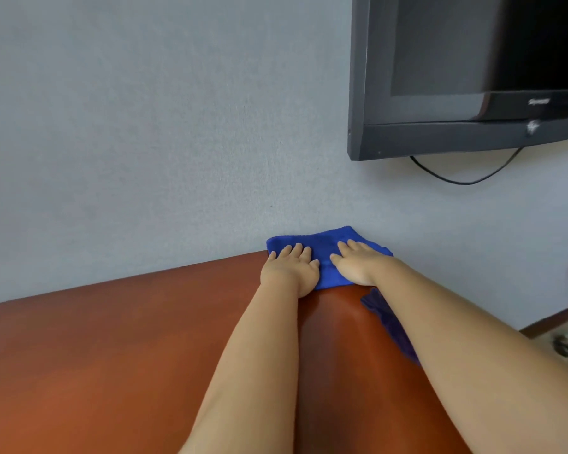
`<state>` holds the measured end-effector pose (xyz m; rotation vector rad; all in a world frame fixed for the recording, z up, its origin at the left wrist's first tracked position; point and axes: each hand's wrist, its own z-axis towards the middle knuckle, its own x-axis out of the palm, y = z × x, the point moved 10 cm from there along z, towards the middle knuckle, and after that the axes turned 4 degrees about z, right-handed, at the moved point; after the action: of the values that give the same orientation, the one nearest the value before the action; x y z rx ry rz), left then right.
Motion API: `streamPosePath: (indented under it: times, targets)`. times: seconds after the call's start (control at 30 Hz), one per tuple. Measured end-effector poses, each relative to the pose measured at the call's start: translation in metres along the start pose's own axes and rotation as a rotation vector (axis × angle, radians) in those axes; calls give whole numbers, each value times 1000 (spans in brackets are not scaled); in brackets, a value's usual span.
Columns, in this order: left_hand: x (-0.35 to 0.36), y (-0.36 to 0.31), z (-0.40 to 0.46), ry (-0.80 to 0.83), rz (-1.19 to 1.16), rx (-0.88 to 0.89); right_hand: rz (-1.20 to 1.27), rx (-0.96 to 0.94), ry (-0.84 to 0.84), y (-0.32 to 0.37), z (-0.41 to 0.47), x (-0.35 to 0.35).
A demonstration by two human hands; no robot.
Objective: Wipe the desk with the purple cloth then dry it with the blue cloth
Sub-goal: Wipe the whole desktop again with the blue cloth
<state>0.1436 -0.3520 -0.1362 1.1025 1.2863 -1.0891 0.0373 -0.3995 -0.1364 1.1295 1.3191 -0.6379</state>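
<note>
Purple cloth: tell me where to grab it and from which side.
Pinch the purple cloth at its far corner, the part showing beside the right forearm. Come from above with the left hand, since it lies flat on the desk and the arm hides the rest.

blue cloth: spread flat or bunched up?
Mostly flat. The blue cloth lies on the desk at the wall, left hand and right hand pressing it with straight fingers. Folded layers: cannot tell.

grey wall (145, 126), mounted television (473, 77), dangling cable (466, 182)
</note>
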Motion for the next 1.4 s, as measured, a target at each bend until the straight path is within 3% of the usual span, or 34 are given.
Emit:
streamPosePath:
  times: [0.3,0.8,1.4]
  targets:
    - [2,-25,-43,28,-10,6,-32,39,63,-13,-43,4]
    - [-1,-18,33,-20,-15,30,-29,80,-49,-25,39,-9]
    - [2,-13,-24,-8,-2,60,-118,91,4,-6,-18,5]
